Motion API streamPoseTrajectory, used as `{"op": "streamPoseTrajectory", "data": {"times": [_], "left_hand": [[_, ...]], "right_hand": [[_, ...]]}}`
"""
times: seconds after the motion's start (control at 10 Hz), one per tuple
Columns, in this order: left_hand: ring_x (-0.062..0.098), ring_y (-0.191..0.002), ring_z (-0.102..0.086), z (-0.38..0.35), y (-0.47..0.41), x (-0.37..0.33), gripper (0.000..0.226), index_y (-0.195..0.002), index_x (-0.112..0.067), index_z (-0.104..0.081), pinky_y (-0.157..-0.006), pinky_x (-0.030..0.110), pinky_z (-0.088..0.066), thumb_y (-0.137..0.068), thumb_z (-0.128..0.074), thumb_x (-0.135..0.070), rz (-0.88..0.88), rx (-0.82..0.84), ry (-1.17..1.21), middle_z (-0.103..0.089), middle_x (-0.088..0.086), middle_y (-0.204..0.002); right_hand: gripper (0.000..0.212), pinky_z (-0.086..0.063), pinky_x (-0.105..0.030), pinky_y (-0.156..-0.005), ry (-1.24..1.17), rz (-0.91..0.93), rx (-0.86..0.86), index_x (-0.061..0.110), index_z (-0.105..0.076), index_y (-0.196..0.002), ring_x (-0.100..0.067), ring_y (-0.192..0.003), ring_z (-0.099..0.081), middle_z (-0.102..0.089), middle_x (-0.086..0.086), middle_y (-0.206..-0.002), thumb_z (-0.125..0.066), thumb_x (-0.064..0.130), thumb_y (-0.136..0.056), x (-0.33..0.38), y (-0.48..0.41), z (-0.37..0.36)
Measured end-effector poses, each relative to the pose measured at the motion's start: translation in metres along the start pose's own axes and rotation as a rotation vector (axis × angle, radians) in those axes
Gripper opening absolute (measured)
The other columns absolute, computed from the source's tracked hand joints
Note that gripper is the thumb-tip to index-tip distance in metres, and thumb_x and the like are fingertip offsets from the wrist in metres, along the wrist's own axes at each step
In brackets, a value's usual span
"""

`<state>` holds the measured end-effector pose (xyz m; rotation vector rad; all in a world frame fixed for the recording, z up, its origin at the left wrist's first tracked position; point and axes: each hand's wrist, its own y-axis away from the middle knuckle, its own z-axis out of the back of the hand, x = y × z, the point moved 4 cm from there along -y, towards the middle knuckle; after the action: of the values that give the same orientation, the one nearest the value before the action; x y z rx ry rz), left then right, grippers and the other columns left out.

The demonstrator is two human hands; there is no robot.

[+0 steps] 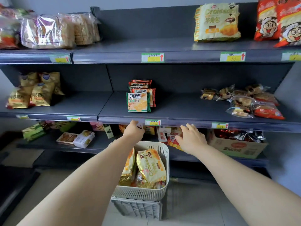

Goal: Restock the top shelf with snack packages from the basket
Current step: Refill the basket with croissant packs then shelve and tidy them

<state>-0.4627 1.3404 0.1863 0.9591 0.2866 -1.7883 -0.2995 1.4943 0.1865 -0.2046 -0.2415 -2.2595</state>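
A dark grey shelving unit fills the frame. Its top shelf runs across the upper edge, with one shelved Croissant pack standing at upper right and dark board showing to its left. At lower centre a white slotted basket holds the Croissant packages awaiting restocking. They stand on end and lean slightly, long axis running bottom to top. The packages lie below both hands and nearer the camera, between the two forearms. The left hand, centre frame at the middle shelf's lip, has its fingers folded away from the lens, so whether they hold anything cannot be told. The right hand, just right of centre, is empty with fingers loosely spread. The left forearm crosses the basket's rim, so that hand looks nearer for the next pick, which calls for a reach down and back.
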Motion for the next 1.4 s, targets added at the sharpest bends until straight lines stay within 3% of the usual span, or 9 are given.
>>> {"op": "streamPoseTrajectory", "data": {"times": [0.1, 0.3, 0.5, 0.7, 0.9, 1.0, 1.1, 1.3, 1.4], "left_hand": [[0.034, -0.107, -0.062, 0.004, 0.002, 0.035, 0.054, -0.147, -0.015, -0.038, -0.080, 0.037, -0.051, -0.095, -0.055, -0.016, 0.091, 0.005, 0.046, -0.060, 0.014, -0.124], [0.029, -0.097, -0.059, 0.003, -0.016, 0.084, 0.054, -0.147, -0.013, -0.037, -0.081, 0.034, -0.050, -0.097, -0.055, -0.020, 0.165, 0.042, 0.011, -0.057, 0.011, -0.115], [0.033, -0.113, -0.058, -0.022, -0.051, 0.114, 0.043, -0.138, -0.006, -0.048, -0.091, 0.038, -0.049, -0.098, -0.054, -0.019, 0.222, 0.162, -0.093, -0.058, 0.016, -0.128], [0.032, -0.124, -0.053, -0.056, -0.095, 0.127, 0.039, -0.131, -0.003, -0.057, -0.094, 0.033, -0.043, -0.095, -0.055, -0.019, 0.172, 0.311, -0.257, -0.056, 0.015, -0.135], [0.029, -0.103, -0.060, -0.093, -0.118, 0.145, 0.043, -0.136, -0.009, -0.049, -0.074, 0.031, -0.046, -0.094, -0.050, -0.017, 0.282, 0.434, -0.210, -0.060, 0.011, -0.112], [0.030, -0.119, -0.055, -0.103, -0.131, 0.150, 0.055, -0.146, -0.008, -0.034, -0.096, 0.037, -0.048, -0.094, -0.051, -0.016, 0.339, 0.409, -0.238, -0.054, 0.012, -0.131], [0.034, -0.125, -0.053, -0.113, -0.140, 0.154, 0.053, -0.146, 0.000, -0.035, -0.102, 0.039, -0.045, -0.098, -0.049, -0.016, 0.289, 0.423, -0.354, -0.051, 0.018, -0.139], [0.031, -0.124, -0.053, -0.131, -0.153, 0.168, 0.054, -0.149, -0.009, -0.031, -0.102, 0.038, -0.047, -0.095, -0.042, -0.011, 0.243, 0.473, -0.492, -0.053, 0.013, -0.137], [0.030, -0.115, -0.058, -0.135, -0.161, 0.172, 0.042, -0.136, -0.009, -0.047, -0.097, 0.037, -0.050, -0.095, -0.049, -0.014, 0.239, 0.456, -0.491, -0.059, 0.011, -0.126]], "right_hand": [[0.060, -0.025, -0.044, -0.114, 0.008, 0.043, 0.070, 0.016, -0.028, -0.151, -0.024, -0.148, -0.013, -0.019, -0.006, -0.160, -0.040, 0.045, -0.099, 0.013, 0.007, -0.025], [0.058, -0.035, -0.041, -0.109, 0.000, 0.073, 0.186, 0.018, -0.034, -0.147, -0.024, -0.143, -0.025, -0.025, -0.006, -0.156, -0.050, 0.039, -0.095, 0.034, 0.003, -0.061], [0.054, -0.038, -0.039, -0.105, -0.011, 0.037, 0.233, 0.020, -0.039, -0.144, -0.023, -0.138, -0.033, -0.033, -0.004, -0.151, -0.051, 0.033, -0.093, 0.047, -0.020, -0.085], [0.050, -0.035, -0.040, -0.107, -0.036, -0.085, 0.291, 0.017, -0.039, -0.145, -0.024, -0.142, -0.028, -0.027, -0.006, -0.156, -0.050, 0.029, -0.097, 0.041, -0.040, -0.110], [0.052, -0.030, -0.041, -0.113, -0.135, -0.219, 0.300, 0.022, -0.034, -0.147, -0.021, -0.146, -0.022, -0.019, -0.001, -0.160, -0.049, 0.027, -0.098, 0.028, -0.054, -0.130], [0.052, -0.030, -0.038, -0.113, -0.171, -0.299, 0.290, 0.023, -0.037, -0.146, -0.019, -0.145, -0.023, -0.021, 0.000, -0.159, -0.049, 0.026, -0.096, 0.019, -0.059, -0.137], [0.052, -0.031, -0.035, -0.112, -0.194, -0.349, 0.287, 0.021, -0.038, -0.146, -0.019, -0.144, -0.027, -0.023, -0.001, -0.158, -0.051, 0.026, -0.095, 0.015, -0.060, -0.143], [0.053, -0.026, -0.028, -0.112, -0.226, -0.384, 0.304, 0.017, -0.039, -0.146, -0.021, -0.144, -0.026, -0.025, -0.006, -0.157, -0.052, 0.023, -0.095, 0.013, -0.057, -0.151], [0.052, -0.024, -0.028, -0.113, -0.233, -0.397, 0.315, 0.017, -0.037, -0.147, -0.020, -0.145, -0.023, -0.025, -0.006, -0.158, -0.050, 0.023, -0.097, 0.013, -0.057, -0.152]]}}
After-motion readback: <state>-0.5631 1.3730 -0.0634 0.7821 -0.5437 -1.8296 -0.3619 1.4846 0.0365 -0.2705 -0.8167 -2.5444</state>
